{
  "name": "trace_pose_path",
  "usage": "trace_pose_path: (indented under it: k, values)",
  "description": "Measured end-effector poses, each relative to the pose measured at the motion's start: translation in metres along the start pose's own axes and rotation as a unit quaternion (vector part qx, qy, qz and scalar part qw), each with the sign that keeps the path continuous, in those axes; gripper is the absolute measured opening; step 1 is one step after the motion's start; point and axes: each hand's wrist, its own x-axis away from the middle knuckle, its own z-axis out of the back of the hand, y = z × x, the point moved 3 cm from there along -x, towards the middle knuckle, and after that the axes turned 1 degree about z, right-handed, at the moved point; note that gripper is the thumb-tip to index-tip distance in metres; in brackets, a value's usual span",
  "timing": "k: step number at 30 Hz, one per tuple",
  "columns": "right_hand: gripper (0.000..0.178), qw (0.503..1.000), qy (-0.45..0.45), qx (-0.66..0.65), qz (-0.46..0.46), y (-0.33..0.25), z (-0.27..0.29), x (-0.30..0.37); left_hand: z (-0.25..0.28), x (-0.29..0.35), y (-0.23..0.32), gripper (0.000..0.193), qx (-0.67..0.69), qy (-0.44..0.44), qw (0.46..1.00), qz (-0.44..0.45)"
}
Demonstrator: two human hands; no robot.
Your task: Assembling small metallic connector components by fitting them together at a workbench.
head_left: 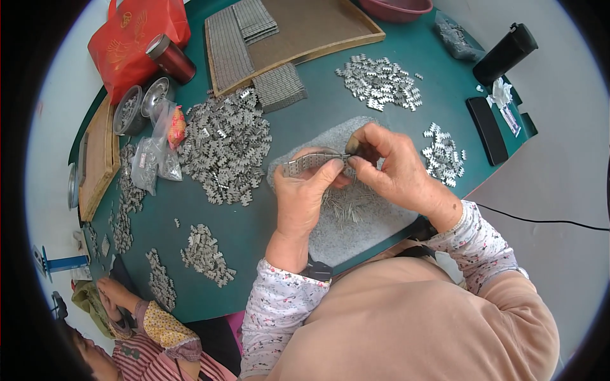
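My left hand point(297, 198) is closed on a metal watch band point(304, 165), a curved strip of small grey links. Its thumb presses near the strip's right end. My right hand point(406, 170) meets it there, thumb and fingertips pinched together. Whatever tiny part those fingertips hold is hidden. Both hands are above a grey fuzzy mat point(381, 219). Many thin metal pins point(348, 204) lie scattered on the mat just below the hands.
Loose metal links lie in a large pile point(225, 146) to the left and a smaller pile point(381, 82) beyond. A wooden tray point(318, 32) holds finished-looking strips. A phone point(487, 131) and black bottle point(505, 54) are at right. Another person's hand point(115, 295) is at lower left.
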Motion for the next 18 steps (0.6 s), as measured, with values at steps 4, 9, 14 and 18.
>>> trace_pose_path:
  k: [4,9,14,18]
  values:
    - [0.012,1.000,0.000,0.003,-0.002,-0.0014,-0.0004,-0.0003,-0.0012,0.0007,0.0014,0.013,-0.010,-0.001,1.000,-0.019]
    - [0.012,1.000,0.012,-0.010,0.005,0.0044,-0.0028,0.0024,-0.0037,0.0005,0.0018,0.010,-0.020,-0.001,1.000,-0.012]
    - [0.011,1.000,0.014,-0.010,0.008,0.0014,-0.0037,0.0045,-0.0030,0.0015,-0.0016,0.009,-0.020,-0.014,1.000,0.007]
    - [0.009,0.999,0.008,-0.040,-0.014,0.0008,-0.0023,0.0033,-0.0039,0.0011,-0.0004,0.009,-0.018,-0.012,1.000,-0.013]
